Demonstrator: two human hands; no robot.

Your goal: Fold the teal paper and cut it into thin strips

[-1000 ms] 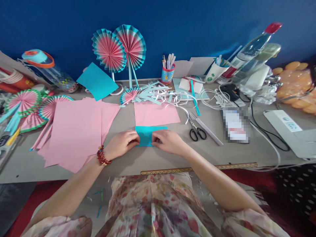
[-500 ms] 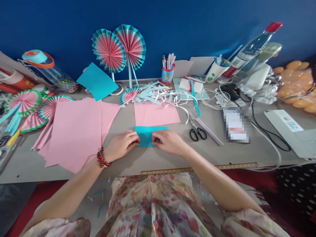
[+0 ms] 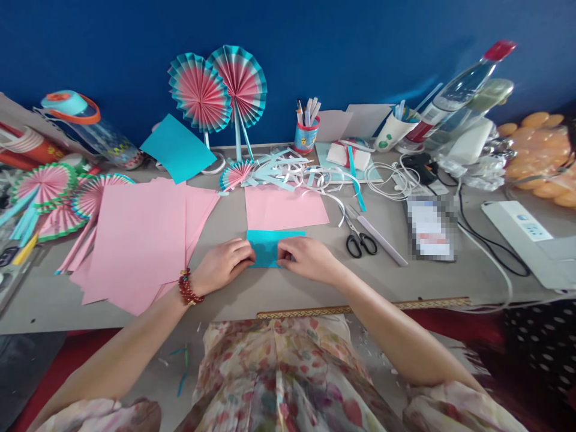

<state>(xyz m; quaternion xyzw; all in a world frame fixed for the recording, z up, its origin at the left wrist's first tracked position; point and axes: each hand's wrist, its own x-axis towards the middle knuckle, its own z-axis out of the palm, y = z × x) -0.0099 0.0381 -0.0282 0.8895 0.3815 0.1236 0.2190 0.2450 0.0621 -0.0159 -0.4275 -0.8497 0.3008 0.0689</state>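
Observation:
A small rectangle of teal paper (image 3: 267, 247) lies flat on the grey table in front of me. My left hand (image 3: 228, 262) has curled fingers gripping its left edge. At its right side, my right hand (image 3: 306, 257) is closed on the paper with thumb and fingers together. A pink paper sheet (image 3: 285, 207) lies just beyond it. Left of my hands is a stack of larger pink sheets (image 3: 139, 234). Black-handled scissors (image 3: 361, 243) and a pale lilac stick-like tool (image 3: 382, 241) rest to the right.
Finished pleated paper fans (image 3: 200, 90) lean on the blue wall. White paper strips (image 3: 288, 168) are heaped behind the pink sheet. Further right are a phone (image 3: 429, 231), cables and a tilted bottle (image 3: 454, 96). A patterned strip (image 3: 360, 308) runs along the front edge.

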